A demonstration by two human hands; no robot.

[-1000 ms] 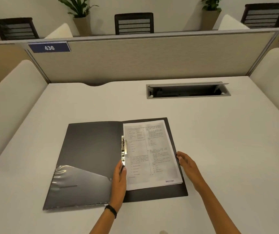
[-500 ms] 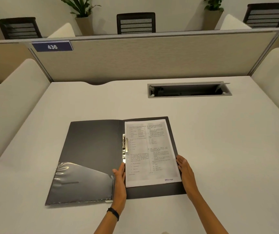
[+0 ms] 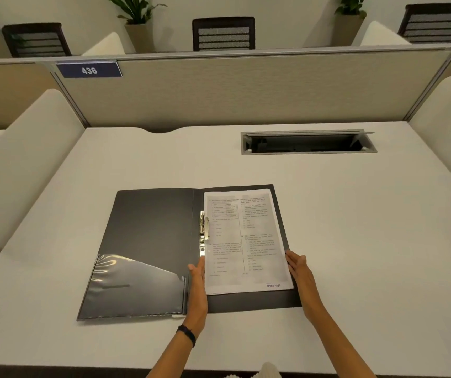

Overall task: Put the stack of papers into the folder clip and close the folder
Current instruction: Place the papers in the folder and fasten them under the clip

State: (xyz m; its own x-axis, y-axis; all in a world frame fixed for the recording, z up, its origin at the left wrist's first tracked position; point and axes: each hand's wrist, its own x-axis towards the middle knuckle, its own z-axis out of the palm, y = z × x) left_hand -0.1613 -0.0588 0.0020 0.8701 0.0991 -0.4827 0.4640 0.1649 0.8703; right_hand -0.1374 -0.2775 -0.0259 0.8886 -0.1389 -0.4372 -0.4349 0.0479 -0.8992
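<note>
On the open folder (image 3: 148, 241), both hands, left hand (image 3: 198, 282) and right hand (image 3: 300, 271), flank the paper stack (image 3: 246, 238), each grip wide and flat, squaring its edges under the clip (image 3: 204, 227).

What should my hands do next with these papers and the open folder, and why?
Probably nudge the stack of papers left under the metal clip, then press the clip down. The left hand and right hand flank the stack's lower edges, open and flat, squaring it on the right half of the folder, which lies open.
</note>
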